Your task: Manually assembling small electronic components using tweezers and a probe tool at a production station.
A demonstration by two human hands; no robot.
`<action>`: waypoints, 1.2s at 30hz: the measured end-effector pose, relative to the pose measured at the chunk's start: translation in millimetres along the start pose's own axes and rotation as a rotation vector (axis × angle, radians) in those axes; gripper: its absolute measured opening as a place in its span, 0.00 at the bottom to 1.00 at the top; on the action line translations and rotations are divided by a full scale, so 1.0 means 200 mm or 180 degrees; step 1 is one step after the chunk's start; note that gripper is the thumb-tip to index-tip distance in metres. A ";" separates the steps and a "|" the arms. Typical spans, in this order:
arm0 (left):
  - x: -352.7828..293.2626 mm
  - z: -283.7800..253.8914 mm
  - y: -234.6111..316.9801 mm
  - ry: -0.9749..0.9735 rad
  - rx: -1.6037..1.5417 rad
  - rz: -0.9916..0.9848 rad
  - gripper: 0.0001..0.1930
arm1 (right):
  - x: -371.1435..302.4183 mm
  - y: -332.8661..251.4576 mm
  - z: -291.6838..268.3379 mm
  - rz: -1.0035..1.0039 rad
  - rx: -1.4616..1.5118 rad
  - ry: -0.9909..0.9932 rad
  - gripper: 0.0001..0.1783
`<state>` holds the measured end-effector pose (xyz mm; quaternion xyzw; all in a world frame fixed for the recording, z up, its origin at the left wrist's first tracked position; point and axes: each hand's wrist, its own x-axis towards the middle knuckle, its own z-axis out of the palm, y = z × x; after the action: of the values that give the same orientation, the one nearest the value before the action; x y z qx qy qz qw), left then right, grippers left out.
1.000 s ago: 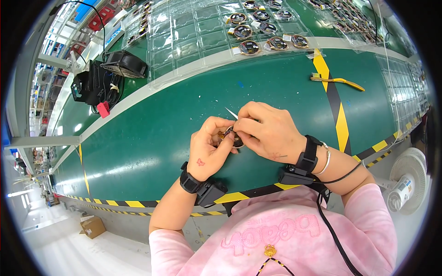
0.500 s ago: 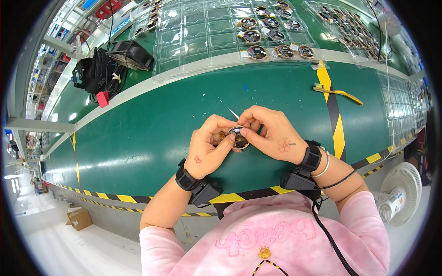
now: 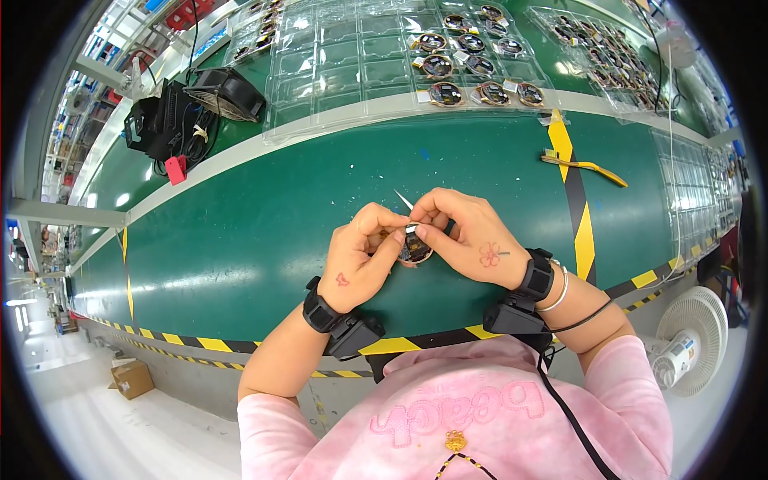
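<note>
Round module (image 3: 415,250) well inside table edge (image 3: 390,346)

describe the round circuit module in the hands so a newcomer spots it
On the green worktop, find where the left hand and right hand meet. They hold a round, dark, pale-rimmed circuit module. Unlike the similar modules lying in the clear plastic tray beyond, this one is held.
</note>
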<state>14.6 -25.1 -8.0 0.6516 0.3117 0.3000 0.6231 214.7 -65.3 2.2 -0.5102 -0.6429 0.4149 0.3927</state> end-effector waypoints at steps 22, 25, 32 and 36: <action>0.00 0.02 -0.01 0.0140 0.0162 0.0085 0.05 | -0.01 0.00 0.02 0.0070 0.0081 0.0004 0.07; 0.00 0.02 -0.01 0.0153 0.0155 0.0106 0.05 | -0.01 0.00 0.02 0.0138 0.0128 -0.0018 0.07; 0.00 0.00 0.00 0.0126 -0.0332 -0.0181 0.06 | 0.00 0.00 0.01 0.0300 0.0473 -0.0231 0.08; 0.01 0.00 0.03 0.0119 -0.0532 -0.0394 0.06 | 0.00 0.01 0.00 0.0710 0.1296 -0.0353 0.09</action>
<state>15.8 -23.4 -1.3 0.5711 0.3368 0.2979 0.6867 214.5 -64.9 1.0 -0.4648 -0.5062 0.6043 0.4033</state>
